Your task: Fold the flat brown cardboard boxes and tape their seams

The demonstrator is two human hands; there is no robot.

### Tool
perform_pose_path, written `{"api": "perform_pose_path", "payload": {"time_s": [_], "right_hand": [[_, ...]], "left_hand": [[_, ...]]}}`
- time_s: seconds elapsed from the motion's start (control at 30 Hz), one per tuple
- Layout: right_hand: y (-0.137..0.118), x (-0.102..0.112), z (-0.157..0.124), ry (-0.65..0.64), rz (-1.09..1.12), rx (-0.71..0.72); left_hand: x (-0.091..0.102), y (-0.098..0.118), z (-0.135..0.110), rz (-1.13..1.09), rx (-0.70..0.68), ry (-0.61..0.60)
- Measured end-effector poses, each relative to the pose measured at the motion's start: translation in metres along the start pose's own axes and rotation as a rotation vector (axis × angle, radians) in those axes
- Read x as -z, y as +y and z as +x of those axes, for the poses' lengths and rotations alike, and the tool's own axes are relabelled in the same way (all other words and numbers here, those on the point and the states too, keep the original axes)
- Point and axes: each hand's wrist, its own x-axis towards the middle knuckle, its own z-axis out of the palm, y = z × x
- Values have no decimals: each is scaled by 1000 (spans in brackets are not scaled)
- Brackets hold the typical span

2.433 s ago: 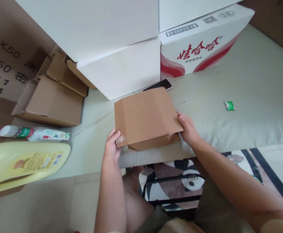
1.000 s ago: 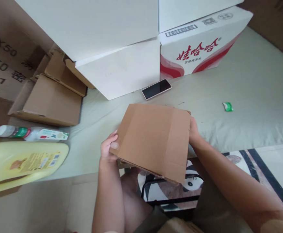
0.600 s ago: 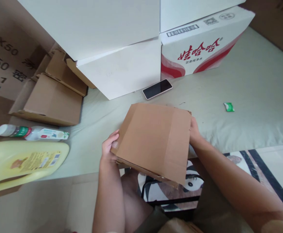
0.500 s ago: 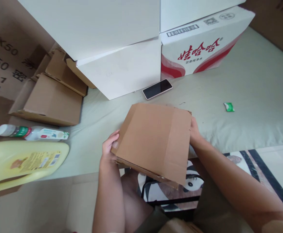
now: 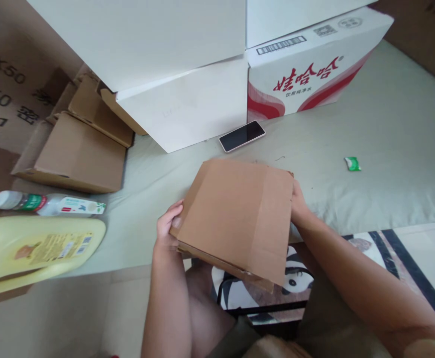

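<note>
A flat brown cardboard box [image 5: 232, 214] is held in front of me, tilted, over the front edge of the cloth-covered surface. My left hand [image 5: 168, 222] grips its left edge, with the fingers curled round the side. On the opposite edge, my right hand [image 5: 298, 203] is closed on the box; most of its fingers are hidden behind the cardboard. Beyond the box a phone [image 5: 242, 136] lies face up against the white cartons.
White cartons [image 5: 187, 107] and a red-lettered carton [image 5: 307, 79] stand at the back. Brown boxes [image 5: 79, 154], a bottle [image 5: 49, 203] and a yellow jug [image 5: 42, 248] are at left. A small green packet [image 5: 352, 163] lies right. A panda-print bag [image 5: 262, 298] is below.
Hardly anything differs; both hands keep hold of the cardboard box in nearly the same place, and the view has shifted very slightly.
</note>
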Motion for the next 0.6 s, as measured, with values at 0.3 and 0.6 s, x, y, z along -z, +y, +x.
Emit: {"api": "perform_pose_path", "payload": {"time_s": [0.3,0.6], "right_hand": [[-3,-3,-1,-26,65,-41],[0,-3,-1,-33,55,-70]], "left_hand": [[-6,3,-5,-4,95,68],[-11,8,-11,14,98,93]]}}
